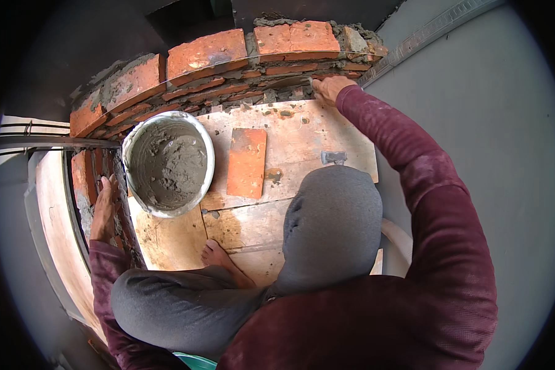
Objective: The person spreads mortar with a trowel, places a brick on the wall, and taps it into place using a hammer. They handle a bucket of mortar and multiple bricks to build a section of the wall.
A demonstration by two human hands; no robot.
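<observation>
At the far side, my right hand (330,88) is closed around what looks like the handle of a trowel (288,82). Its thin blade lies against the mortar joints on the face of a low brick wall (206,52); the handle is mostly hidden by my fingers. My left hand (105,213) rests with fingers stretched out on the shorter brick wall (83,176) at the left, holding nothing. Between the two walls stands a white bucket (211,157) with grey wet mortar (172,163) inside. A single loose brick (246,163) lies flat on the boards right of it.
Wooden boards (246,222) spotted with mortar form the floor under my bare foot (219,254). A small grey metal piece (333,158) lies near my knee. A thin line runs along the far wall. A metal rail (431,34) slants against the grey wall (505,123) at right.
</observation>
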